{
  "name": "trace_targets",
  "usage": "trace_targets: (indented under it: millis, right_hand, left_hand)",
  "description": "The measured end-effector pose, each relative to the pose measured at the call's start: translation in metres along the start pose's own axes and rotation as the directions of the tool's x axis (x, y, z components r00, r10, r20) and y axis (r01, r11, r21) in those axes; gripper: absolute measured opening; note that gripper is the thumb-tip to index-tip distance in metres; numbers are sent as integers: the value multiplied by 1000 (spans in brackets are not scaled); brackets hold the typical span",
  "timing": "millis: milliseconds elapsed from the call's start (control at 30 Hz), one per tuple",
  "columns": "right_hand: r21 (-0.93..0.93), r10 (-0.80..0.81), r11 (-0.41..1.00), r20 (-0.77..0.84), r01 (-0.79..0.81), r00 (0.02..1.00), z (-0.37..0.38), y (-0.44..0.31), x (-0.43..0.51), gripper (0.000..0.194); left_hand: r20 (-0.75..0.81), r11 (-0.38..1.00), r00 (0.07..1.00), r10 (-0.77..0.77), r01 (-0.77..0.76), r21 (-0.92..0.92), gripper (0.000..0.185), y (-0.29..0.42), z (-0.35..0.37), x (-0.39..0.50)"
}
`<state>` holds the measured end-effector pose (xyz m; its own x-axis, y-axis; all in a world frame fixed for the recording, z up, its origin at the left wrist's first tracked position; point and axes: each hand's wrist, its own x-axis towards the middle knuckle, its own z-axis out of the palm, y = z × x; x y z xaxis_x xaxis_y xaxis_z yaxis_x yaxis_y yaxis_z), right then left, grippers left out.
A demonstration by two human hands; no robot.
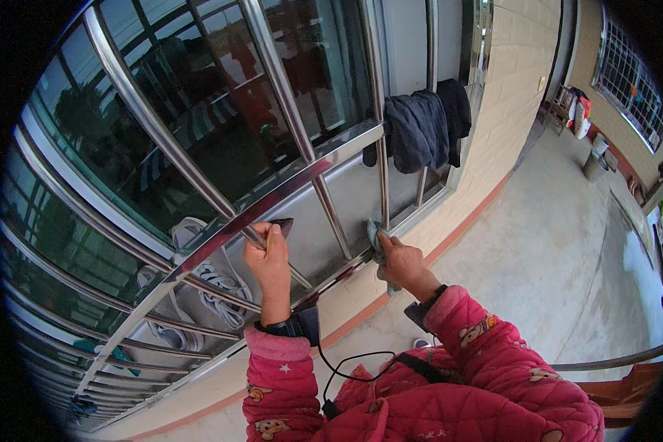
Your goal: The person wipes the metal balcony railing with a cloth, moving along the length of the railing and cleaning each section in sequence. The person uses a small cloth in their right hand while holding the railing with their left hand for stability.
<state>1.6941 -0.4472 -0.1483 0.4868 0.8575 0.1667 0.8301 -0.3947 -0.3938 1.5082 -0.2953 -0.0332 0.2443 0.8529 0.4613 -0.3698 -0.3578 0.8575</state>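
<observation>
My left hand [268, 271] grips a stainless steel bar [185, 168] of the window grille, below its flat crossbar [342, 149]. A small dark brown piece [283, 225] shows just beyond its fingertips; whether they hold it cannot be seen. In my right hand [404, 266] is a bunched grey-green cloth [374, 240], pressed at the foot of another upright bar [384, 185], near the lower rail. Part of the cloth hangs out below the fist.
A dark cloth garment [420, 130] hangs over the crossbar. White laced sneakers [221, 282] stand on the sill behind the bars. A black cable [359, 378] loops between my sleeves. On the concrete floor [530, 237] at right stands a bucket [594, 166].
</observation>
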Motion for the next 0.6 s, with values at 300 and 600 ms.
trace_targets:
  millis: [300,600]
  right_hand:
    - [-18,-28,999,-42,27,999,0,-1,11,74]
    - [19,-71,997,-40,72,997,0,6,5,59]
  left_hand:
    - [-64,990,988,141,-141,19,9,11,2,-10]
    - [83,823,877,472,-473,316,22,32,31,-43]
